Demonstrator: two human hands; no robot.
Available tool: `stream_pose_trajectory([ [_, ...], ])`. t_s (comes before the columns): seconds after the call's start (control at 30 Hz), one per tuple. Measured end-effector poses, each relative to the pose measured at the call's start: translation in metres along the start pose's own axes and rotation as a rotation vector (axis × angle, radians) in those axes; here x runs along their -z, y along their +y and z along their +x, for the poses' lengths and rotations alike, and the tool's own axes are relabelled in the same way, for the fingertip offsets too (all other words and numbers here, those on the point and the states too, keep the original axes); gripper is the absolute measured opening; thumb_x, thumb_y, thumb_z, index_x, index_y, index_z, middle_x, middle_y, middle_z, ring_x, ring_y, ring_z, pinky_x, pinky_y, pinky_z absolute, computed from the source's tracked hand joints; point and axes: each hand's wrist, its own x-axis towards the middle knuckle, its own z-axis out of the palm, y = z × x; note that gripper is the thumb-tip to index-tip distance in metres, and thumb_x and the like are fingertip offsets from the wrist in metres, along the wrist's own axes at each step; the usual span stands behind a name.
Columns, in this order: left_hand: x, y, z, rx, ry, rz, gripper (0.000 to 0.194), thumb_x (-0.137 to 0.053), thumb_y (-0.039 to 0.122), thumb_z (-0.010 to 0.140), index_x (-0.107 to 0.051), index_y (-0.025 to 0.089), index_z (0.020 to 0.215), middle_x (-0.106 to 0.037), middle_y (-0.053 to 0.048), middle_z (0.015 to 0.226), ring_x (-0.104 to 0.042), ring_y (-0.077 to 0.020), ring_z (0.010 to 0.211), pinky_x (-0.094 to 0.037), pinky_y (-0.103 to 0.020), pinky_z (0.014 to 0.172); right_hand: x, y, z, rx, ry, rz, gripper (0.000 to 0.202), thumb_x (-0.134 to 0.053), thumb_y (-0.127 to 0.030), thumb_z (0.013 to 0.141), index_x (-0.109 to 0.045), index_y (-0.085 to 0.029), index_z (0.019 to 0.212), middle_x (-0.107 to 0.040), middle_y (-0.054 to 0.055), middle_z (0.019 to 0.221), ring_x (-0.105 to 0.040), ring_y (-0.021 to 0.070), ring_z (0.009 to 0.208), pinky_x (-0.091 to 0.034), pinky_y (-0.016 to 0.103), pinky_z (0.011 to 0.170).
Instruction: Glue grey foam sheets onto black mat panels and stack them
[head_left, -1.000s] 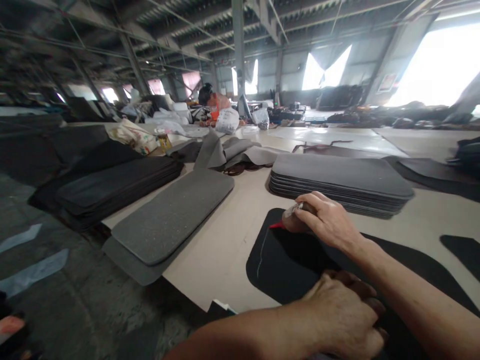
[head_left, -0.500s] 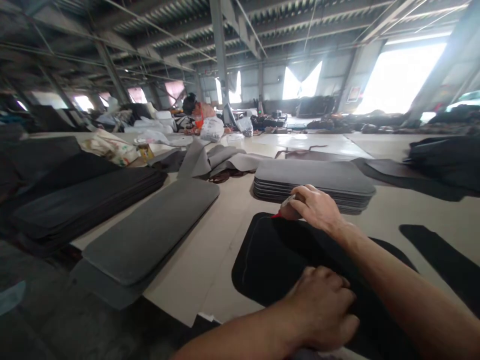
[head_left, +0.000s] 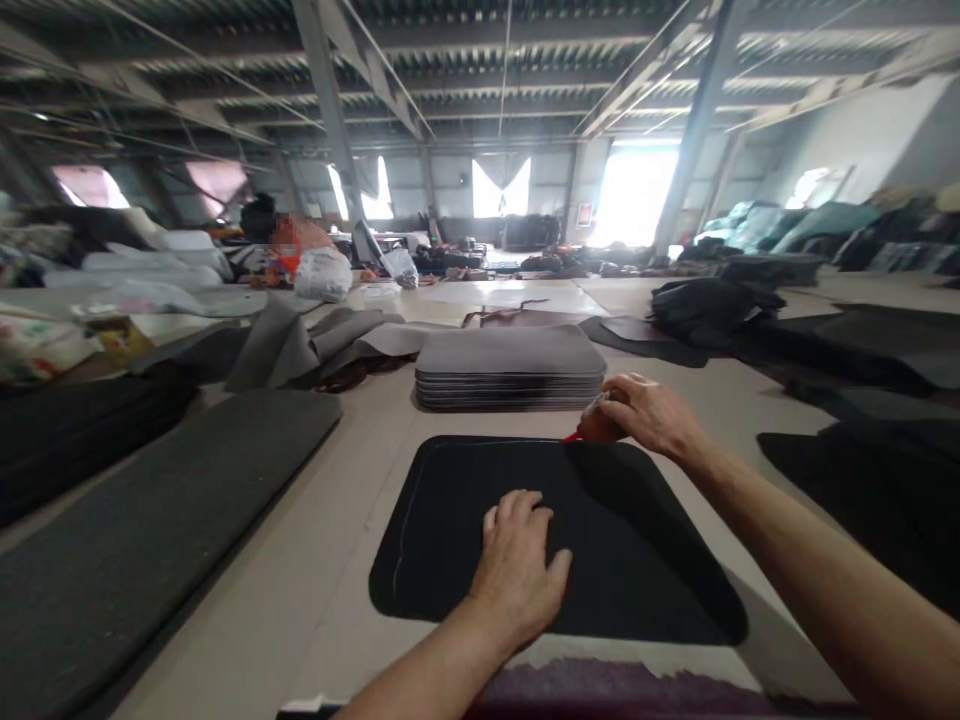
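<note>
A black panel with rounded corners (head_left: 450, 540) lies flat in front of me. A thin pale line runs just inside its left edge and along its far edge. My right hand (head_left: 649, 415) is closed around a squeeze bottle (head_left: 596, 422), mostly hidden by the fingers. Its red nozzle tip touches the panel's far edge or sits just above it. Resting on the middle of the panel is my left hand (head_left: 521, 570), palm down, with fingers stretched out and nothing in it. Just beyond the panel stands a neat stack of grey panels (head_left: 510, 370).
A long dark grey stack (head_left: 165, 510) lies at the left on the pale table (head_left: 322, 540). Grey offcuts (head_left: 300, 345) are heaped behind it. Dark fabric pieces (head_left: 885, 480) cover the right side. Across the table, a person in orange (head_left: 296, 245) is near a plastic bag (head_left: 324, 275).
My view has turned to the right. My right hand has moved the bottle rightward along the panel's far edge. My left hand has gone from curled near the front to stretched out on the panel.
</note>
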Motion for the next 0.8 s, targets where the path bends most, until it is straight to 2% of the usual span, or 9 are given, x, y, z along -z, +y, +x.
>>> stream_pose_trajectory([
  [0.2, -0.005, -0.004, 0.005, 0.035, -0.038, 0.043, 0.047, -0.062, 0.036, 0.085, -0.062, 0.016, 0.127, -0.054, -0.011, 0.144, -0.038, -0.029, 0.142, -0.018, -0.052, 0.125, 0.019, 0.055, -0.032, -0.115, 0.008, -0.028, 0.033, -0.047, -0.041, 0.094, -0.067, -0.02, 0.11, -0.065, 0.01, 0.109, -0.062, 0.0289, 0.093, -0.043, 0.034, 0.076],
  [0.33, -0.002, -0.003, 0.008, 0.059, -0.085, 0.066, 0.051, -0.062, 0.038, 0.083, -0.061, 0.016, 0.13, -0.052, -0.011, 0.147, -0.038, -0.027, 0.142, -0.016, -0.05, 0.126, 0.027, 0.072, -0.048, -0.163, 0.016, -0.019, 0.034, -0.046, -0.041, 0.094, -0.067, -0.021, 0.112, -0.065, 0.011, 0.114, -0.062, 0.0308, 0.096, -0.043, 0.036, 0.077],
  [0.43, 0.011, -0.002, 0.012, 0.041, -0.223, 0.078, 0.071, -0.066, 0.047, 0.078, -0.053, 0.014, 0.14, -0.042, -0.012, 0.155, -0.031, -0.0312, 0.147, -0.013, -0.054, 0.126, 0.032, 0.078, -0.058, -0.218, 0.021, -0.043, 0.035, -0.048, -0.039, 0.094, -0.068, -0.02, 0.114, -0.065, 0.011, 0.115, -0.062, 0.0315, 0.097, -0.043, 0.037, 0.076],
  [0.5, 0.023, -0.002, 0.017, -0.009, -0.343, 0.092, 0.084, -0.069, 0.055, 0.074, -0.049, 0.013, 0.144, -0.037, -0.014, 0.158, -0.027, -0.0338, 0.148, -0.017, -0.055, 0.125, 0.035, 0.08, -0.063, -0.24, 0.027, -0.063, 0.036, -0.049, -0.039, 0.093, -0.069, -0.02, 0.115, -0.065, 0.011, 0.116, -0.062, 0.0316, 0.097, -0.043, 0.037, 0.076],
  [0.57, 0.035, -0.002, 0.023, -0.061, -0.42, 0.129, 0.091, -0.071, 0.061, 0.07, -0.049, 0.013, 0.144, -0.037, -0.015, 0.158, -0.03, -0.035, 0.147, -0.025, -0.053, 0.122, 0.039, 0.081, -0.069, -0.244, 0.025, -0.071, 0.036, -0.049, -0.04, 0.092, -0.069, -0.02, 0.116, -0.064, 0.011, 0.117, -0.062, 0.0313, 0.097, -0.043, 0.037, 0.076],
  [0.67, 0.047, 0.001, 0.033, -0.109, -0.452, 0.225, 0.094, -0.074, 0.068, 0.065, -0.054, 0.016, 0.141, -0.045, -0.015, 0.153, -0.04, -0.0368, 0.14, -0.038, -0.055, 0.114, 0.044, 0.079, -0.079, -0.236, 0.014, -0.071, 0.037, -0.048, -0.041, 0.093, -0.069, -0.021, 0.116, -0.064, 0.01, 0.117, -0.062, 0.0303, 0.096, -0.044, 0.037, 0.075],
  [0.8, 0.05, 0.007, 0.042, -0.169, -0.459, 0.303, 0.092, -0.074, 0.072, 0.063, -0.059, 0.017, 0.135, -0.054, -0.014, 0.144, -0.05, -0.0381, 0.128, -0.047, -0.055, 0.105, 0.055, 0.071, -0.101, -0.215, 0.003, -0.048, 0.038, -0.048, -0.046, 0.092, -0.07, -0.023, 0.114, -0.066, 0.008, 0.115, -0.062, 0.0297, 0.094, -0.046, 0.037, 0.075],
])
